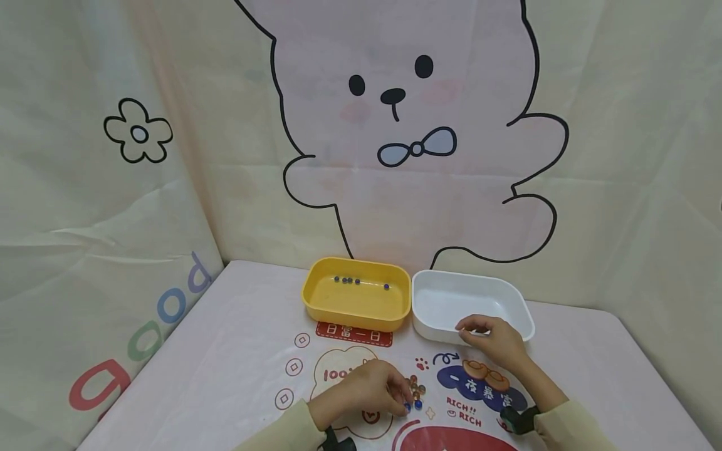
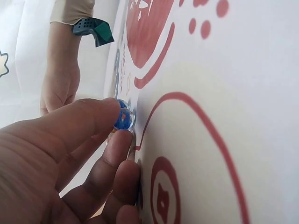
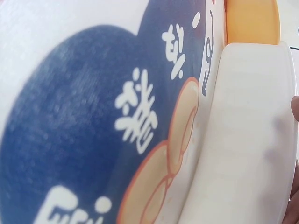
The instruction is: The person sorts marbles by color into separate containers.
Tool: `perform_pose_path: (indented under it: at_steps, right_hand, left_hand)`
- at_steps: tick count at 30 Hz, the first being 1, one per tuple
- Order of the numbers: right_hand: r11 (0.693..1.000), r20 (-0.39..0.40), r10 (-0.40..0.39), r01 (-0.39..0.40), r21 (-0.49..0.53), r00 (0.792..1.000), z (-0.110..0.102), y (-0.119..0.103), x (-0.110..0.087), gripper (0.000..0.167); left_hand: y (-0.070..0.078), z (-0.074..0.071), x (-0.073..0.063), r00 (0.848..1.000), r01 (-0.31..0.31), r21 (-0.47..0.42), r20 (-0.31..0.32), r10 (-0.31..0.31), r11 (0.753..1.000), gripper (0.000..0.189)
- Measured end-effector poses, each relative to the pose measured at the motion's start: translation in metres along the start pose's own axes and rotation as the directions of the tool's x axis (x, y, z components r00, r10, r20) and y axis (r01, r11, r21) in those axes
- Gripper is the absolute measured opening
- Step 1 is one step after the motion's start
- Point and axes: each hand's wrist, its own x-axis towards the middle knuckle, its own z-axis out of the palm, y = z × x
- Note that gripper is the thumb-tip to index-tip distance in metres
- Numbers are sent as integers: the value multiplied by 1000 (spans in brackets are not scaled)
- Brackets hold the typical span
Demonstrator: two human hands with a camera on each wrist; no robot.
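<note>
My left hand (image 1: 375,389) is low over the table beside a small cluster of amber-brown marbles (image 1: 415,383). Its thumb and forefinger pinch a clear glass marble with a blue swirl (image 2: 124,120). Another blue marble (image 1: 418,404) lies right next to those fingertips. My right hand (image 1: 496,341) hangs over the near rim of the white tray (image 1: 424,322), thumb and forefinger apart and nothing visible between them. At the right wrist view's edge, only parts of its fingers (image 3: 295,108) show beyond the tray wall.
A yellow tray (image 1: 355,313) with several blue marbles (image 1: 350,280) stands against the white tray's left side. Both are near the table's back edge, before a bear-print curtain (image 1: 406,213). Printed pictures and lettering cover the tabletop (image 1: 237,351).
</note>
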Motion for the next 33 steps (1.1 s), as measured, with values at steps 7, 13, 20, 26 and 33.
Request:
perform_pose_path:
  at_steps: [7, 13, 20, 26, 33]
  right_hand:
    - [1000, -1, 1, 0, 4, 1000, 0, 0, 0, 9]
    - [1000, 3, 19, -19, -4, 1000, 0, 0, 1, 10]
    - [1000, 6, 24, -24, -6, 1000, 0, -1, 1, 9]
    - [1000, 3, 17, -17, -9, 1000, 0, -1, 1, 8]
    - [1000, 2, 18, -18, -3, 1000, -1, -1, 0, 8]
  left_hand:
    - [-1, 2, 1, 1000, 8, 2, -8, -8, 1000, 13]
    - [-2, 2, 2, 1000, -12, 20, -12, 12, 1000, 14]
    - [-4, 3, 4, 1000, -16, 58, -18, 17, 998, 15]
    - [-4, 4, 3, 1000, -9, 45, -18, 10, 999, 15]
    - [-3, 4, 3, 1000, -15, 52, -20, 16, 999, 14]
